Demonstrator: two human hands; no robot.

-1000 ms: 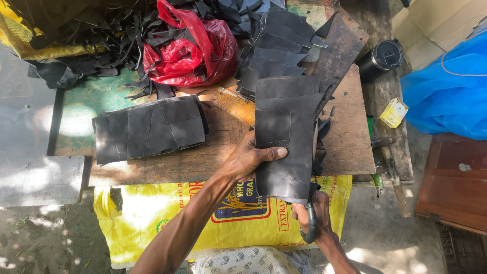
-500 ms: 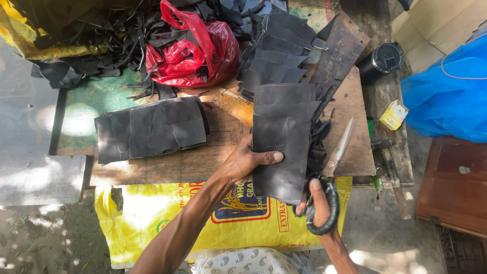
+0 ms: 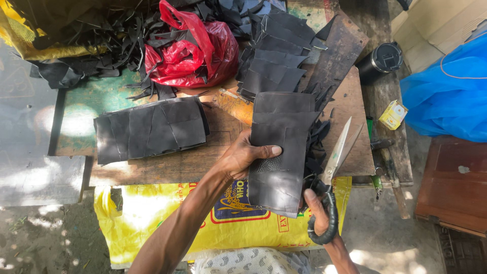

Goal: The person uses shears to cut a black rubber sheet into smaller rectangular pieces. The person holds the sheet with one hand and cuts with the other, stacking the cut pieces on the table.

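Observation:
My left hand (image 3: pixel 242 158) grips the left edge of a long strip of black rubber sheet (image 3: pixel 281 152), thumb laid across its top. The strip hangs over the front edge of a wooden board (image 3: pixel 172 165). My right hand (image 3: pixel 318 210) holds large scissors (image 3: pixel 336 167) by their black wrapped handle, just right of the strip. The blades stand apart and point up and away, not touching the rubber.
Cut black rubber pieces (image 3: pixel 150 129) lie in a flat row on the board's left. More pieces (image 3: pixel 276 61) are stacked at the back beside a red plastic bag (image 3: pixel 190 48). A yellow sack (image 3: pixel 167 223) hangs below. A black can (image 3: pixel 380 61), small yellow box (image 3: pixel 393 114) and blue sheet (image 3: pixel 451 94) are on the right.
My right hand has brought the scissors out from under the strip and raised them on its right side, blades now apart. The left hand keeps its hold on the strip.

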